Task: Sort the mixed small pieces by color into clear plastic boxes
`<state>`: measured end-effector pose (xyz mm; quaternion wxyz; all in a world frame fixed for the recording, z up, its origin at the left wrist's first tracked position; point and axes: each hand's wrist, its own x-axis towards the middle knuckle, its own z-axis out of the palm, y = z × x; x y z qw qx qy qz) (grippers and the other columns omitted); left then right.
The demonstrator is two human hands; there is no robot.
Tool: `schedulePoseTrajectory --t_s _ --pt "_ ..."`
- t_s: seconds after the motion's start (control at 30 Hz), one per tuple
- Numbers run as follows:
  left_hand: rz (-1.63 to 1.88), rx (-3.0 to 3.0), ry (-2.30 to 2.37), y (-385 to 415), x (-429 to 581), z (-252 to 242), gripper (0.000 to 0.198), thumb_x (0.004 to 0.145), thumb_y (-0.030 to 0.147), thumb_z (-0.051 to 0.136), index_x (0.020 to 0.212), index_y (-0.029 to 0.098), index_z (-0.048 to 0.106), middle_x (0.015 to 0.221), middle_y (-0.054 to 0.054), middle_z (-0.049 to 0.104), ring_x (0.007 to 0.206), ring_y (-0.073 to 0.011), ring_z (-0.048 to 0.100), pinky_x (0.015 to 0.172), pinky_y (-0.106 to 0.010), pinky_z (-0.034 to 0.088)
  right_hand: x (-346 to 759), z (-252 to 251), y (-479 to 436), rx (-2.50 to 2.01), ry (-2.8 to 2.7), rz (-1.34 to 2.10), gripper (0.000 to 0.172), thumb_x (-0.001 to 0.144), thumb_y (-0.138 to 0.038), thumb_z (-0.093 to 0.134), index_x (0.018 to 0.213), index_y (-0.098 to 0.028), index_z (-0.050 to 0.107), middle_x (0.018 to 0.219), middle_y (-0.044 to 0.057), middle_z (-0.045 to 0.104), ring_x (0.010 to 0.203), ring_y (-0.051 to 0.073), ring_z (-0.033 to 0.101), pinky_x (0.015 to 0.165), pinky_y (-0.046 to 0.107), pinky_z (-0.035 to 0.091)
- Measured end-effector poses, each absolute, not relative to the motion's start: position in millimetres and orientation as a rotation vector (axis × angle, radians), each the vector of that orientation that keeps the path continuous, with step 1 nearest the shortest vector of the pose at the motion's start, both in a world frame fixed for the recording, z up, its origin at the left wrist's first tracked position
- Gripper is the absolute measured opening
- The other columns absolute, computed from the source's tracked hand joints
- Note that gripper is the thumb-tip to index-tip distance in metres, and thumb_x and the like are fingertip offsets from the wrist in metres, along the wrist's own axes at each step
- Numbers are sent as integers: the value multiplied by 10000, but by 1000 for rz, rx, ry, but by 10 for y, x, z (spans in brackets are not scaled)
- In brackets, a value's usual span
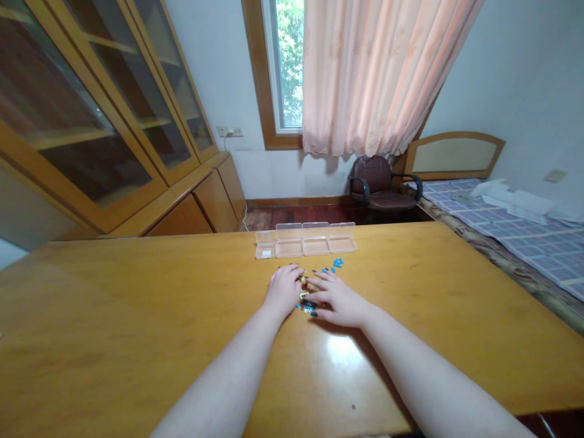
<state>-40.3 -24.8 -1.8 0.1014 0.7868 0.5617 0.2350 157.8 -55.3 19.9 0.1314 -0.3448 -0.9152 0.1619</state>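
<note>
A mixed pile of small gold-coloured and blue pieces [304, 295] lies on the table between my two hands; the pieces are too small to name. My left hand [283, 288] curves along the pile's left side, palm down, with its fingers stretched forward. From the right, my right hand [338, 299] spreads its fingers over the pile and touches it. Several blue pieces [337, 263] sit apart, just beyond my right fingertips. Behind them stands a clear plastic compartment box [316, 246] with its lids raised. A small white piece lies in its leftmost compartment.
The wooden table [137, 316] stretches widely to both sides. Past its far edge is a brown armchair [378, 182] under a pink curtain [365, 73]. A bed [524, 225] stands at the right, a glass-fronted cabinet [123, 109] at the left.
</note>
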Motion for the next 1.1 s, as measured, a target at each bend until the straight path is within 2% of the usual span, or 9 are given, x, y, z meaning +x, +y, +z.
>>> schedulePoseTrajectory --t_s 0.07,0.13,0.3,0.47,0.57,0.67,0.93,1.03,1.1 --pt "723 2242 1710 -234 -410 -29 403 773 98 456 1106 191 663 1244 -75 599 1156 -216 521 1038 -400 390 1491 207 -640 -940 -2742 521 574 815 -514 590 1350 -354 457 1513 30 282 1386 333 193 1099 590 106" --pt "760 2171 1745 -216 -421 -39 402 786 116 442 1124 176 652 1262 -89 581 1170 -225 516 1045 -409 387 1429 182 -697 -935 -2796 546 652 818 -583 549 1395 -322 397 1510 53 286 1396 334 161 1104 595 40" --pt "828 2102 1778 -174 -452 -90 399 814 156 420 1154 175 629 1299 -95 549 1211 -235 492 1064 -412 377 1459 108 -657 -1070 -2768 485 676 861 -553 501 1439 -248 326 1492 91 318 1398 303 182 1121 555 30" --pt "765 2131 1784 -160 -452 -120 409 838 176 405 1194 148 605 1315 -117 538 1228 -243 476 1066 -427 370 1493 190 -659 -1075 -2755 519 733 833 -551 547 1452 -253 291 1509 87 273 1404 300 166 1126 544 11" --pt "662 2209 1753 -160 -436 -101 421 847 176 403 1226 142 584 1346 -115 517 1259 -251 444 1096 -450 319 1415 257 -777 -984 -2806 629 753 842 -583 512 1466 -254 248 1517 85 243 1412 273 156 1136 504 -17" --pt "581 2249 1715 -155 -428 -79 422 857 182 407 1245 165 572 1361 -95 512 1287 -248 412 1121 -471 265 1330 272 -904 -965 -2843 701 801 846 -617 471 1477 -199 208 1520 114 215 1417 256 137 1145 465 -26" --pt "506 2288 1570 -182 -422 -68 406 901 254 396 1278 225 543 1375 -45 507 1326 -233 366 1133 -491 226 1346 79 -838 -1173 -2834 482 830 846 -647 433 1471 -140 232 1508 152 231 1403 300 180 1140 505 12" --pt "530 2292 1595 -200 -409 -64 404 905 248 390 1271 195 551 1362 -70 518 1292 -224 412 1122 -463 262 1417 100 -730 -1198 -2767 360 731 866 -576 466 1442 -153 313 1488 144 303 1383 294 238 1133 506 76" --pt "536 2311 1595 -209 -404 -55 410 897 232 400 1278 190 546 1357 -77 522 1274 -225 432 1115 -459 275 1484 160 -654 -1274 -2654 266 574 899 -473 466 1386 -173 412 1451 129 385 1339 288 322 1111 495 159"
